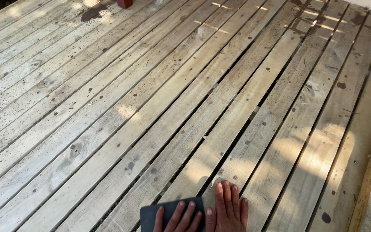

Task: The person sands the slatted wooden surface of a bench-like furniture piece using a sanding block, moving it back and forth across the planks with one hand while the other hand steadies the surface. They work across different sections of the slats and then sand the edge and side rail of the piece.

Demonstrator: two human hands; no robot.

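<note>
head view, left hand [181, 217] flat on dark sanding sheet [151, 217] — long axis crosswise, right hand [228, 208] beside

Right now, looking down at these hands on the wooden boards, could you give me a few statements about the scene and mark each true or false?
1. The left hand rests on a dark flat sheet. True.
2. The right hand lies flat with its palm down on the wooden slats. True.
3. The two hands are far apart, on opposite sides of the view. False: they lie side by side at the bottom edge.
4. The slats are freshly painted white. False: they are bare, weathered wood with dark spots and knots.
5. Gaps run between the slats. True.
6. The right hand grips a hammer. False: it holds nothing; its fingers are laid out on the wood.
</note>
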